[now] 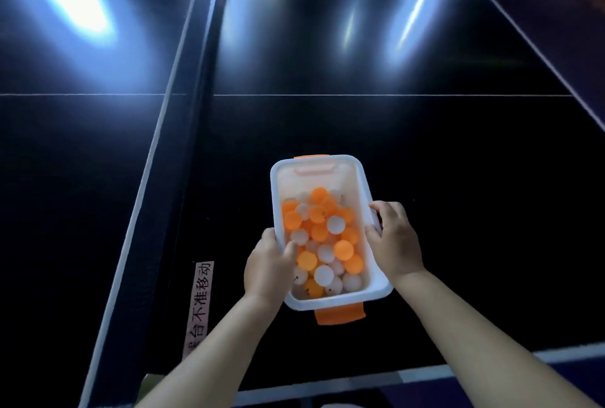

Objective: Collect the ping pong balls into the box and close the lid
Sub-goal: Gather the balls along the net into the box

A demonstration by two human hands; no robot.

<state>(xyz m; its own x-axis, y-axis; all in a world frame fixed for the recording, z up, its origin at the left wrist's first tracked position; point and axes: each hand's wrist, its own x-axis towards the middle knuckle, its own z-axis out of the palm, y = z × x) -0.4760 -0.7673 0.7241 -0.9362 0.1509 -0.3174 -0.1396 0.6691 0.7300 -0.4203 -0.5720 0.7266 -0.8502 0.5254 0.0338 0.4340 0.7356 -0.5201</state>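
Observation:
A white plastic box with orange latches stands without a lid on the dark ping pong table, near its front edge. Several orange and white ping pong balls fill its lower half. My left hand grips the box's left rim, thumb inside against the balls. My right hand grips the right rim from outside, fingers curled over the edge. No lid is in view.
The net runs from the near left to the far middle of the table. A pink label with printed characters is stuck beside the net. Ceiling lights glare on the far half.

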